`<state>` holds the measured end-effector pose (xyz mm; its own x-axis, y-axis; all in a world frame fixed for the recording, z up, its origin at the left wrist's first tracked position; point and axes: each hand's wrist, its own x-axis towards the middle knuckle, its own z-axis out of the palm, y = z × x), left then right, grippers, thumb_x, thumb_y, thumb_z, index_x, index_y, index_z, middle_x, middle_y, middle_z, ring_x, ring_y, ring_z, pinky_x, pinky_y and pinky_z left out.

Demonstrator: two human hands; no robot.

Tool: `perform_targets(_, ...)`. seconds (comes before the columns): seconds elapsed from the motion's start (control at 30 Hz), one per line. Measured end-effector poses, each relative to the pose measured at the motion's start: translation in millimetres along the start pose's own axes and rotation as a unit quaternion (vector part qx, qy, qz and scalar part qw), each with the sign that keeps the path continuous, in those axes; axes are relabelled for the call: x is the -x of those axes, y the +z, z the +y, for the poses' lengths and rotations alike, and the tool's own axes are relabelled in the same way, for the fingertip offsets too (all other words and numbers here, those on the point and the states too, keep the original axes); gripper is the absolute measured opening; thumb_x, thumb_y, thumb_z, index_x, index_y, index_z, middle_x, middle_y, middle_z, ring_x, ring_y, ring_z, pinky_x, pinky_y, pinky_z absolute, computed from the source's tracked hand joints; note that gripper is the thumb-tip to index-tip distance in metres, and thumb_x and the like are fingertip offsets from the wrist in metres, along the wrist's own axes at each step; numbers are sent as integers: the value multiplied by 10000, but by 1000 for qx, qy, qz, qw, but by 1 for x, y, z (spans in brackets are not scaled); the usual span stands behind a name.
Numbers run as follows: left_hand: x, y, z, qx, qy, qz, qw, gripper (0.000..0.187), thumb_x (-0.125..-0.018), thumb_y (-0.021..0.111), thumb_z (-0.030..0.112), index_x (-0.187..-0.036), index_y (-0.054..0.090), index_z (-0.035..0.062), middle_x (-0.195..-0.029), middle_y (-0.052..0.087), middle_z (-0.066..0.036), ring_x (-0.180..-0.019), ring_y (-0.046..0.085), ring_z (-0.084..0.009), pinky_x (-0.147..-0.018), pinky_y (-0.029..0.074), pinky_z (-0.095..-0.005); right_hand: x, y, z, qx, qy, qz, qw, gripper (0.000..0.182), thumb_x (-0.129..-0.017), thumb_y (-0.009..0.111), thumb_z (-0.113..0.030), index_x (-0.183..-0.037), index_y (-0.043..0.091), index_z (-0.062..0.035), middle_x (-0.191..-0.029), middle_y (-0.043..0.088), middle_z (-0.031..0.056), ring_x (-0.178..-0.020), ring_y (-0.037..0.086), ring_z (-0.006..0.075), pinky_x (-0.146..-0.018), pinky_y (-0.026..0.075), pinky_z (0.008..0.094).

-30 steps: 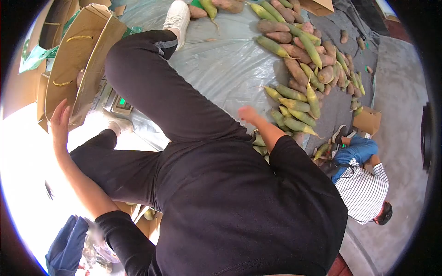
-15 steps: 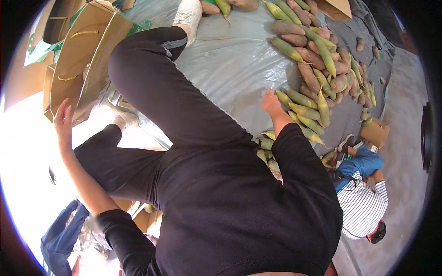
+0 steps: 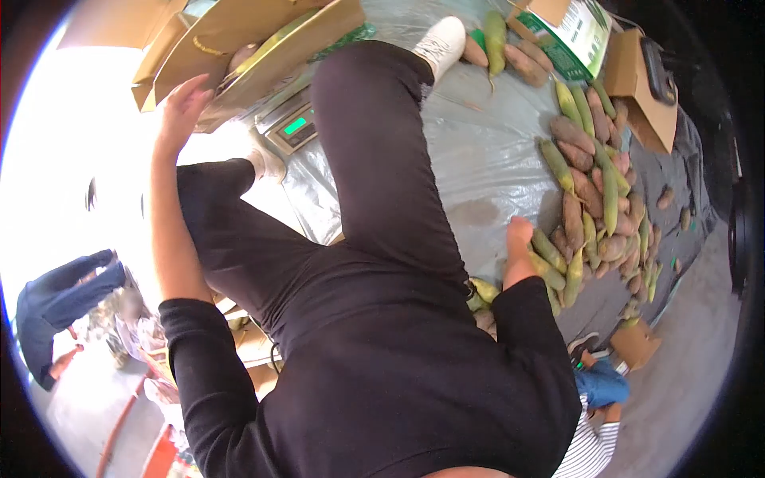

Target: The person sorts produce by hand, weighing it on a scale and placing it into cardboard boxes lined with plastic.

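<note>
My left hand is open, fingers spread, at the near side of a cardboard box. Inside that box lie a long green radish and a brownish-pink root. My right hand is curled closed, with nothing showing in it, low over the plastic sheet. Just right of it lie green radishes, at the edge of a large pile mixed with pinkish-brown roots. A few radishes show beside my right forearm, partly hidden by my sleeve.
A scale with a lit green display stands by my left foot. At the top right are a green-and-white carton and a brown box with a dark device on it. One person is at lower right, another at lower left.
The view has shifted, bringing the scale and the right-hand boxes into sight. My left hand has come up against the box, its fingers more spread. My right hand has curled closed beside the radishes.
</note>
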<state>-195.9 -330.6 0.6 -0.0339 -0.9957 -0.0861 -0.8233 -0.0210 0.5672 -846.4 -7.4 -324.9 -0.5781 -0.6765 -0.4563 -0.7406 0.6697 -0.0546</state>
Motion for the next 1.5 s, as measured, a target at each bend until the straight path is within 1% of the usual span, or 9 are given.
perform_targets(0.07,-1,0,-1,-9,31,-10,999,348,-814,638,193,-1137,597,70,-922,603,-96,-839,560,-157,-784,453,-280,-1,0,13,16,9,2,1000,272,-733,547,-71,-984,643,-33,-922,649,180,-779,647,300,-719,516,367)
perform_targets(0.13,1,0,3,-29,35,8,999,353,-809,643,209,-1128,600,66,-919,604,-100,-829,566,-171,-783,454,-288,-4,12,21,-306,121,12,944,258,-745,520,18,-994,577,-23,-807,622,143,-649,631,249,-553,509,347)
perform_targets(0.27,4,-1,7,-36,60,19,997,359,-795,654,244,-1098,614,55,-894,606,-105,-799,573,-190,-770,460,-308,22,-46,-42,-457,187,-48,868,302,-754,489,79,-1035,469,-28,-753,565,103,-585,597,199,-462,471,299)
perform_targets(0.6,8,-7,0,-38,10,-13,999,328,-818,645,204,-1100,609,41,-866,583,-54,-798,531,-135,-741,454,-279,22,-127,-132,-589,-8,-7,808,221,-794,479,38,-978,405,-58,-826,551,112,-613,570,190,-593,511,318)
perform_targets(0.8,13,-13,-5,-58,-7,-7,998,328,-785,654,278,-1056,644,93,-801,645,-107,-737,618,-215,-706,492,-332,22,-210,-199,-622,-93,26,777,183,-816,521,39,-925,411,-57,-862,548,106,-668,565,189,-655,500,317)
perform_targets(0.87,15,-15,-3,-49,-14,-17,999,323,-787,667,177,-1054,619,3,-791,603,-76,-725,546,-150,-686,469,-297,32,-243,-232,-646,-182,49,740,163,-831,523,39,-913,417,-55,-864,546,103,-694,565,183,-690,497,316)
perform_targets(1.2,24,-26,22,-97,-22,3,995,318,-761,668,215,-1046,645,76,-804,643,-114,-730,614,-212,-702,489,-329,76,-447,-429,-641,-537,55,545,191,-851,524,41,-1011,426,3,-922,576,166,-733,614,228,-789,500,397)
perform_targets(1.37,23,-28,23,-88,-36,-12,995,328,-752,656,259,-1040,655,103,-871,657,-132,-836,624,-288,-770,491,-376,87,-490,-496,-667,-589,-29,455,97,-844,497,89,-898,501,9,-941,600,224,-769,622,275,-883,470,508)
perform_targets(1.5,19,-24,13,-78,-22,-16,997,329,-755,653,259,-1046,653,104,-867,657,-131,-830,625,-286,-767,491,-376,120,-467,-542,-683,-569,-50,456,106,-851,506,38,-906,492,-52,-882,576,106,-713,581,191,-728,486,349)
